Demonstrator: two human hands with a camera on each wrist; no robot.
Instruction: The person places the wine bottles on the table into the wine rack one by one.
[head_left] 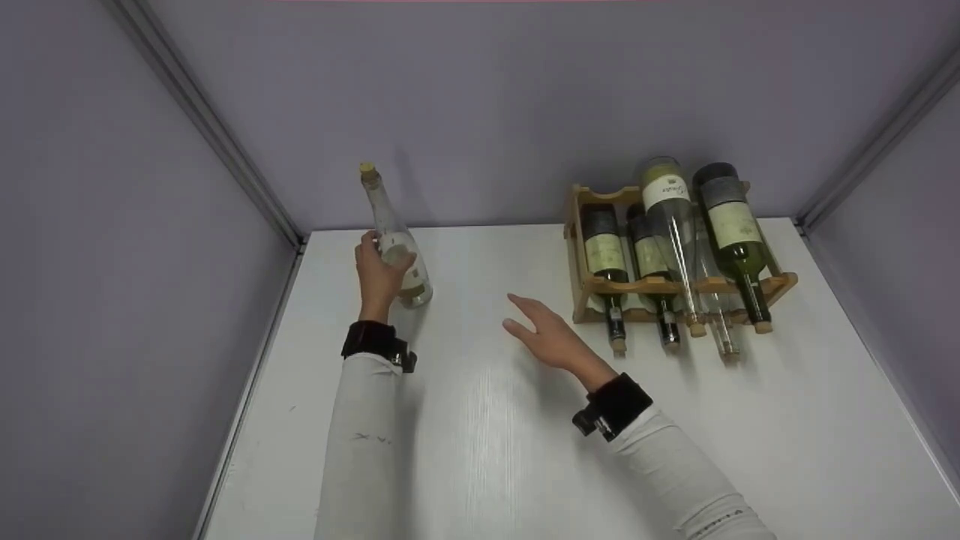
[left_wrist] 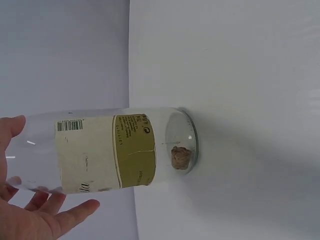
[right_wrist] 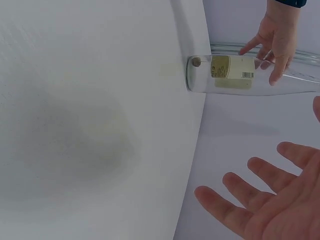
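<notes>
At the left of the table, a clear glass wine bottle [head_left: 385,214] stands near the back edge, leaning slightly, with a cork stopper [head_left: 367,169] in its neck. My left hand [head_left: 380,279] grips it round the body, thumb on one side and fingers on the other. The left wrist view shows its cream and olive label [left_wrist: 132,150] and a loose brown cork [left_wrist: 180,157] inside at the base. Over the middle of the table, my right hand [head_left: 553,339] is held with fingers spread and nothing in it, between the bottle and a wooden wine rack [head_left: 576,247].
Several corked bottles lie in the rack in two tiers, necks toward me: on top a clear bottle [head_left: 667,214] and a green bottle [head_left: 733,225], below them a dark bottle [head_left: 604,251] and others. Grey walls [head_left: 480,112] enclose the white table [head_left: 480,420] at back and sides.
</notes>
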